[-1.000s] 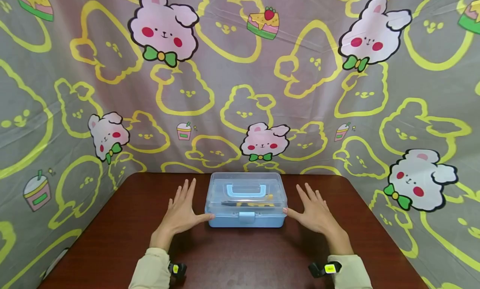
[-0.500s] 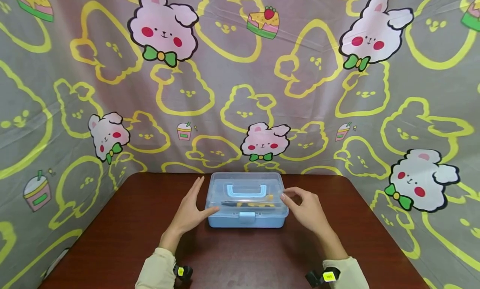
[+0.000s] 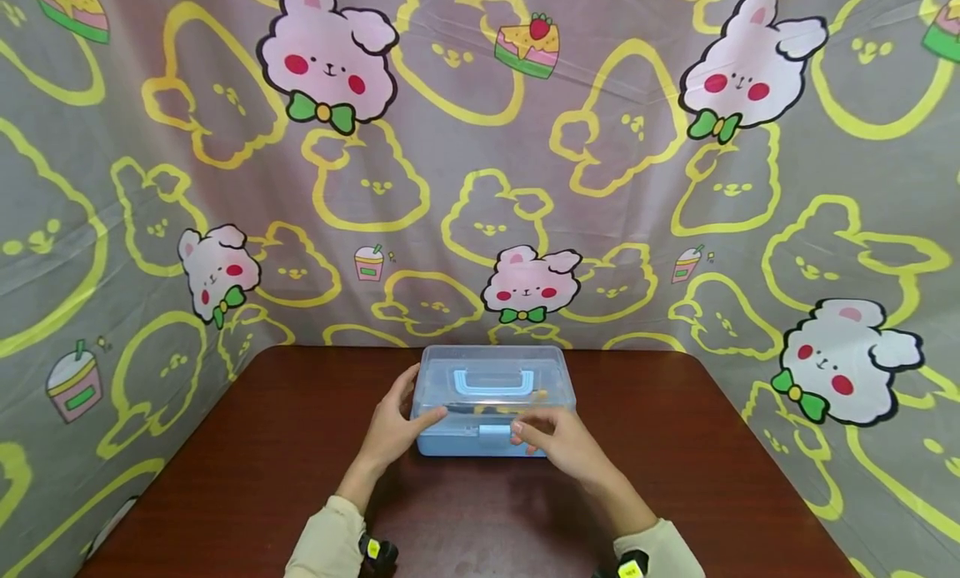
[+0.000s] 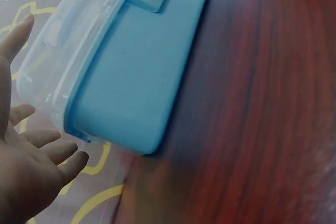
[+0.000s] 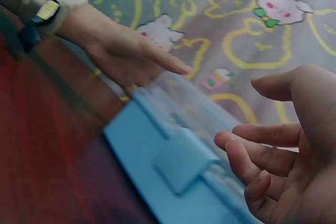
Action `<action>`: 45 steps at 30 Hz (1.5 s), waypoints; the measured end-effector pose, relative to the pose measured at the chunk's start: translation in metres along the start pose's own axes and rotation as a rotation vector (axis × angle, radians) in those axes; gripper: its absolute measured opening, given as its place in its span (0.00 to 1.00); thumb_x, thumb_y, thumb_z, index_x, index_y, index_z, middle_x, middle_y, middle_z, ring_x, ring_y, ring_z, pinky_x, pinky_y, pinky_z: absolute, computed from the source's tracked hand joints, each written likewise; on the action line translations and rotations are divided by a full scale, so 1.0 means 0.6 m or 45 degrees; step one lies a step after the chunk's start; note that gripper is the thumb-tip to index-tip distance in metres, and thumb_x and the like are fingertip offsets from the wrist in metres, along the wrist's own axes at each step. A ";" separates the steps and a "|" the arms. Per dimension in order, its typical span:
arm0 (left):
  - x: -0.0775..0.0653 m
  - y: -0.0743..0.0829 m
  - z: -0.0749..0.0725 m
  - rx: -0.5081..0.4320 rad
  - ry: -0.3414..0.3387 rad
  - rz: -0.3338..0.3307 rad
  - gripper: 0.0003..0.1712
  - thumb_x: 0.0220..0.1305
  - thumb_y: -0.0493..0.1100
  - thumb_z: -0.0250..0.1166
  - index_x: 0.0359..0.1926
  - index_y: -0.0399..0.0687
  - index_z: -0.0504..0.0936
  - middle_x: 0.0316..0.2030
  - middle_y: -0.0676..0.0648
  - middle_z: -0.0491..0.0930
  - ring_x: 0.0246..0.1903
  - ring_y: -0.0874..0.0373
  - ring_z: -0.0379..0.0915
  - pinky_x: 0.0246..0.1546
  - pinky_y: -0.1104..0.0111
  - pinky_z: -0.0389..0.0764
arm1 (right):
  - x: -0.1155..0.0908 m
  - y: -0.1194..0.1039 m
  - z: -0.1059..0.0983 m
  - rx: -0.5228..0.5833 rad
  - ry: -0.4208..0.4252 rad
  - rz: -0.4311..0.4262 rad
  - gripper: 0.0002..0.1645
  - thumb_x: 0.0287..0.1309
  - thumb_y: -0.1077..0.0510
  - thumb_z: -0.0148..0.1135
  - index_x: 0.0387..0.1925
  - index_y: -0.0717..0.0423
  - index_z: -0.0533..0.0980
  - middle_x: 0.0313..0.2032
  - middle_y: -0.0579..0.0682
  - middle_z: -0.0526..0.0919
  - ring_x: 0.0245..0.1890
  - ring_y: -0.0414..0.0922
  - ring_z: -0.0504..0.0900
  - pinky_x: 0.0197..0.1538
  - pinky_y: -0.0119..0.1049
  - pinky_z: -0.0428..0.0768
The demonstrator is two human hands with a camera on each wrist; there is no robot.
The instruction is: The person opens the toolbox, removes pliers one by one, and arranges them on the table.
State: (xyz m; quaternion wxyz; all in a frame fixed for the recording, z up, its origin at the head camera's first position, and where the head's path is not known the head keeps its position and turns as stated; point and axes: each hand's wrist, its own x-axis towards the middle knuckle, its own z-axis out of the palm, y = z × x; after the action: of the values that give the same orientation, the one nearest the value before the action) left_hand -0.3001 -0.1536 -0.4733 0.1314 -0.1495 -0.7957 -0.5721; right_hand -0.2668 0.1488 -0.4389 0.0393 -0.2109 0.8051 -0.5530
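A plastic storage box stands at the far middle of the table, with a light blue base (image 3: 450, 445), a see-through lid (image 3: 491, 361) and a blue carrying handle (image 3: 493, 382) on top. Its front latch (image 3: 491, 432) lies down over the base, and the lid is closed. My left hand (image 3: 393, 420) is spread at the box's left end, thumb over the lid's front corner; in the left wrist view the fingers (image 4: 60, 150) are apart from the wall. Close to the latch, my right hand (image 3: 566, 445) has loosely bent fingers (image 5: 268, 156) with nothing between them.
Dark and yellow items (image 3: 480, 409) show dimly through the lid. The brown wooden table (image 3: 480, 511) runs toward me. A grey curtain with rabbit prints (image 3: 528, 286) hangs behind the table and at both sides.
My right hand has moved from the box's right end leftward and nearer to me, beside the latch, its fingers bending. My left hand has moved right, closer to the box. The box stays put.
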 end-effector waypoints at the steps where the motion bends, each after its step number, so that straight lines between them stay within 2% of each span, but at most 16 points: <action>1: 0.000 -0.001 0.002 -0.013 0.001 -0.003 0.53 0.60 0.50 0.79 0.79 0.46 0.61 0.76 0.42 0.61 0.74 0.41 0.56 0.71 0.47 0.59 | 0.001 0.002 0.008 0.028 -0.023 0.023 0.19 0.74 0.52 0.63 0.50 0.66 0.83 0.36 0.53 0.88 0.32 0.49 0.83 0.45 0.51 0.82; 5: 0.000 -0.007 0.010 -0.023 -0.001 -0.017 0.49 0.62 0.51 0.77 0.79 0.50 0.63 0.76 0.45 0.62 0.75 0.46 0.56 0.72 0.47 0.58 | 0.002 0.013 0.043 0.130 -0.074 0.142 0.21 0.73 0.51 0.63 0.47 0.68 0.84 0.33 0.53 0.88 0.30 0.46 0.82 0.36 0.45 0.80; 9: 0.000 -0.012 0.013 0.009 -0.008 -0.029 0.46 0.65 0.53 0.75 0.78 0.52 0.64 0.76 0.46 0.63 0.75 0.47 0.56 0.71 0.47 0.59 | -0.003 0.024 0.075 0.268 -0.066 0.335 0.28 0.74 0.44 0.60 0.47 0.68 0.83 0.32 0.51 0.89 0.28 0.42 0.82 0.28 0.35 0.71; 13: 0.000 -0.012 0.008 0.032 -0.005 -0.023 0.44 0.64 0.55 0.75 0.77 0.53 0.68 0.75 0.46 0.65 0.74 0.46 0.57 0.70 0.46 0.61 | -0.006 0.036 0.098 0.530 0.014 0.559 0.38 0.70 0.35 0.62 0.53 0.70 0.79 0.33 0.49 0.89 0.25 0.37 0.80 0.26 0.29 0.71; 15: 0.001 -0.012 0.005 0.034 -0.003 -0.016 0.44 0.64 0.55 0.75 0.76 0.53 0.69 0.74 0.46 0.65 0.74 0.46 0.58 0.70 0.46 0.62 | -0.005 0.041 0.105 0.687 0.060 0.634 0.43 0.68 0.34 0.64 0.57 0.71 0.75 0.33 0.49 0.89 0.23 0.35 0.79 0.26 0.27 0.72; 19: 0.002 -0.013 0.001 0.027 -0.022 -0.007 0.43 0.64 0.56 0.75 0.76 0.54 0.69 0.74 0.47 0.65 0.74 0.47 0.58 0.70 0.48 0.62 | -0.002 0.050 0.110 0.974 0.156 0.690 0.41 0.66 0.34 0.66 0.57 0.67 0.70 0.32 0.45 0.88 0.21 0.32 0.77 0.25 0.24 0.71; 22: 0.002 -0.014 0.000 0.030 -0.022 -0.005 0.42 0.65 0.54 0.75 0.76 0.55 0.69 0.74 0.47 0.66 0.74 0.48 0.59 0.70 0.48 0.62 | 0.001 0.055 0.109 1.089 0.207 0.671 0.38 0.66 0.34 0.66 0.54 0.63 0.69 0.29 0.43 0.86 0.20 0.30 0.74 0.25 0.23 0.69; 26: 0.000 -0.006 0.001 0.039 -0.005 -0.012 0.41 0.66 0.49 0.75 0.76 0.52 0.69 0.74 0.45 0.66 0.73 0.45 0.59 0.70 0.45 0.61 | 0.001 0.060 0.108 1.124 0.225 0.665 0.43 0.66 0.34 0.67 0.58 0.70 0.69 0.26 0.42 0.83 0.21 0.30 0.72 0.26 0.23 0.69; 29: -0.006 0.014 0.002 0.037 0.004 -0.010 0.40 0.66 0.45 0.74 0.76 0.45 0.69 0.74 0.40 0.66 0.73 0.41 0.59 0.70 0.43 0.60 | 0.001 0.061 0.109 1.121 0.238 0.676 0.49 0.65 0.34 0.68 0.60 0.76 0.70 0.24 0.41 0.81 0.21 0.31 0.71 0.26 0.23 0.69; 33: -0.015 0.046 -0.002 0.045 -0.007 -0.008 0.40 0.67 0.44 0.74 0.75 0.41 0.68 0.73 0.38 0.66 0.72 0.40 0.60 0.69 0.43 0.62 | 0.002 0.062 0.109 1.110 0.258 0.692 0.47 0.63 0.34 0.70 0.56 0.76 0.74 0.21 0.41 0.79 0.20 0.31 0.70 0.26 0.23 0.68; 36: -0.019 0.060 -0.005 0.046 -0.012 -0.004 0.40 0.66 0.43 0.74 0.75 0.40 0.68 0.73 0.37 0.67 0.72 0.39 0.61 0.68 0.43 0.64 | 0.002 0.061 0.108 1.090 0.267 0.708 0.45 0.61 0.33 0.71 0.52 0.75 0.77 0.21 0.41 0.78 0.19 0.30 0.69 0.25 0.23 0.68; 41: -0.021 0.062 -0.004 0.046 0.000 0.024 0.40 0.66 0.43 0.74 0.74 0.39 0.69 0.72 0.36 0.68 0.70 0.38 0.63 0.67 0.41 0.64 | 0.002 0.058 0.107 1.030 0.262 0.728 0.51 0.58 0.30 0.71 0.52 0.78 0.77 0.21 0.42 0.78 0.18 0.31 0.67 0.24 0.24 0.66; 45: -0.022 0.059 -0.003 0.041 -0.006 0.017 0.40 0.67 0.44 0.73 0.75 0.41 0.68 0.72 0.36 0.67 0.71 0.37 0.61 0.67 0.39 0.63 | 0.002 0.059 0.102 1.006 0.213 0.753 0.53 0.57 0.29 0.71 0.55 0.78 0.75 0.22 0.42 0.78 0.19 0.30 0.67 0.24 0.23 0.66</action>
State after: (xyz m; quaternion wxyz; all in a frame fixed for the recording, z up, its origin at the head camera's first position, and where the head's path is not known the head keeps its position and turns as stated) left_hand -0.2740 -0.1457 -0.4470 0.1358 -0.1541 -0.8042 -0.5578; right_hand -0.2599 0.1052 -0.4943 0.2064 0.1024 0.5598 -0.7960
